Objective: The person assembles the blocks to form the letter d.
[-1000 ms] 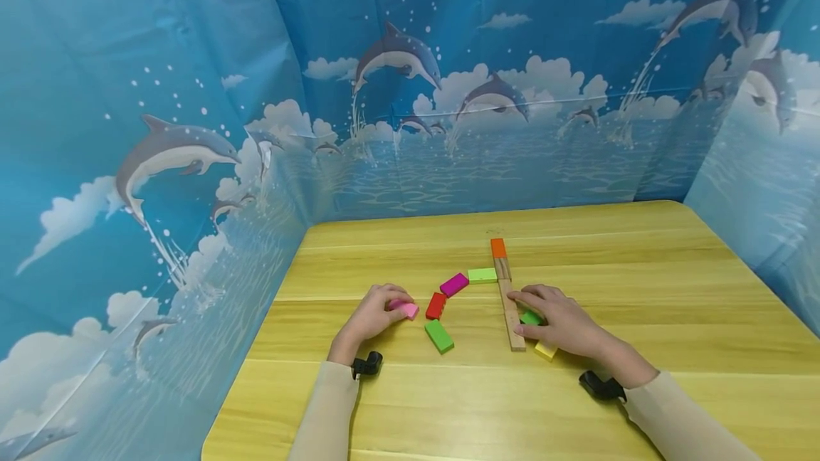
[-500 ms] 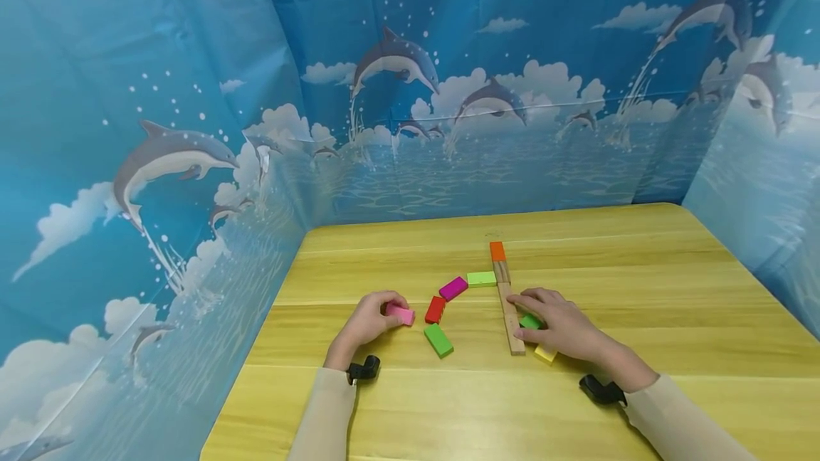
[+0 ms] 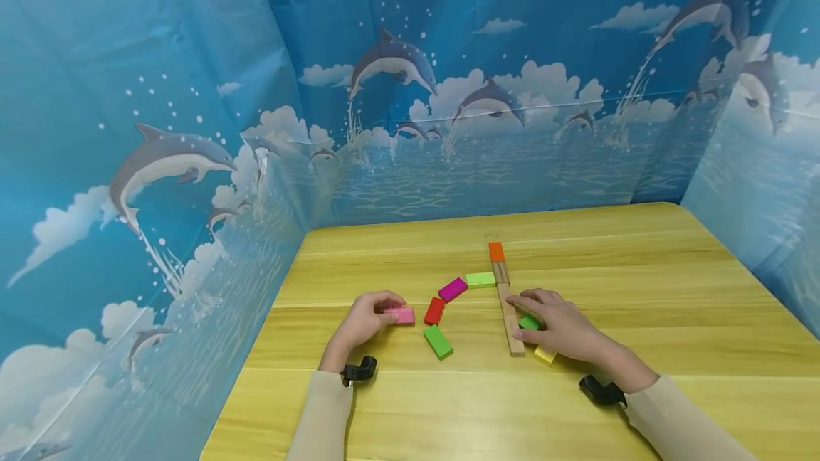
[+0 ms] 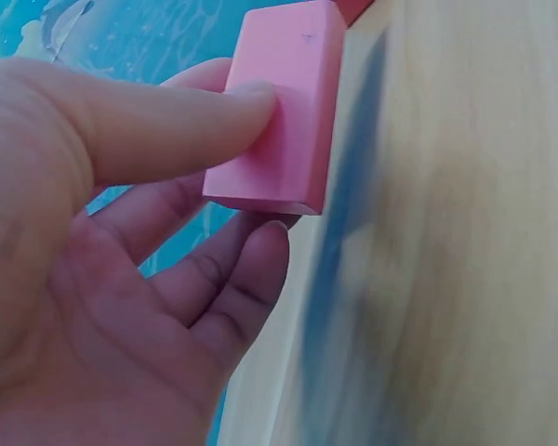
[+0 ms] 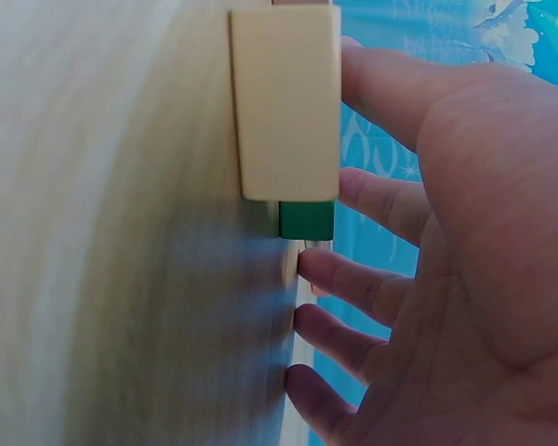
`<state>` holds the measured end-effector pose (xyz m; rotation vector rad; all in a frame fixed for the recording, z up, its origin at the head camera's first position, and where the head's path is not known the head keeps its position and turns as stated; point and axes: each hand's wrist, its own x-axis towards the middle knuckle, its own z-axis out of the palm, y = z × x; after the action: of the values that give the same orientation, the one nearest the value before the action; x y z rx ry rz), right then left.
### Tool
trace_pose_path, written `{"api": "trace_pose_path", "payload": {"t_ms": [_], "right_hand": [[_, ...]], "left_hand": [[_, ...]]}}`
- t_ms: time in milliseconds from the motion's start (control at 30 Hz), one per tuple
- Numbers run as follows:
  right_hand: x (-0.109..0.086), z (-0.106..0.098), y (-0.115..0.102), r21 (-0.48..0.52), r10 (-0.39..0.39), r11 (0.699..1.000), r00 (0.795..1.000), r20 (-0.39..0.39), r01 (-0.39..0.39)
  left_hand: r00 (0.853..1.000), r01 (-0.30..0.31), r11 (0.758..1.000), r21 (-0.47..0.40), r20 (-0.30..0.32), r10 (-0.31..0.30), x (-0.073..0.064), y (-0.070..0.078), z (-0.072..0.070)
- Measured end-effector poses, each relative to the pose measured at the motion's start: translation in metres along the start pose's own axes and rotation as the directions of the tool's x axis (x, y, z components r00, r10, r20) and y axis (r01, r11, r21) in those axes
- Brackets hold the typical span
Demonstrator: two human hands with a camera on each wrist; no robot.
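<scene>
My left hand pinches a pink block, the thumb lying flat along its face. In the head view this block is just left of a red block, apart from it. A green block lies nearer to me. Over on the right, my right hand has its thumb and index fingertip at the side of a plain wooden strip. Under that hand are a second green block and a yellow block, both partly covered. The right wrist view has its fingers loosely spread.
A magenta block and a lime block carry on the curve from the red one to the wooden line. An orange block tops that line. A dolphin-print curtain surrounds the far side of the table.
The left hand has drawn the pink block slightly left and turned it so a long side faces me. The right hand stays in place. The head view has shifted a little.
</scene>
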<state>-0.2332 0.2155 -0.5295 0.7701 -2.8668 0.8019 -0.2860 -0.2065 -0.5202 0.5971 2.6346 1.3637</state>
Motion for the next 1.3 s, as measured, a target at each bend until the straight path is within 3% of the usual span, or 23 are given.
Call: {"api": "trace_pose_path", "payload": {"t_ms": [300, 533, 1300], "right_hand": [[0.0, -0.001, -0.002, 0.006, 0.01, 1.0, 1.0, 0.003, -0.01], [0.0, 0.0, -0.001, 0.01, 0.013, 1.0, 1.0, 0.002, -0.014], [0.002, -0.002, 0.0, -0.004, -0.013, 1.0, 1.0, -0.006, 0.013]], "left_hand": [[0.998, -0.002, 0.994, -0.111, -0.063, -0.005, 0.0, 0.008, -0.005], [0.995, -0.004, 0.989, -0.149, -0.102, -0.011, -0.001, 0.014, -0.001], [0.997, -0.042, 0.98, -0.196, -0.068, 0.029, 0.008, 0.033, 0.029]]}}
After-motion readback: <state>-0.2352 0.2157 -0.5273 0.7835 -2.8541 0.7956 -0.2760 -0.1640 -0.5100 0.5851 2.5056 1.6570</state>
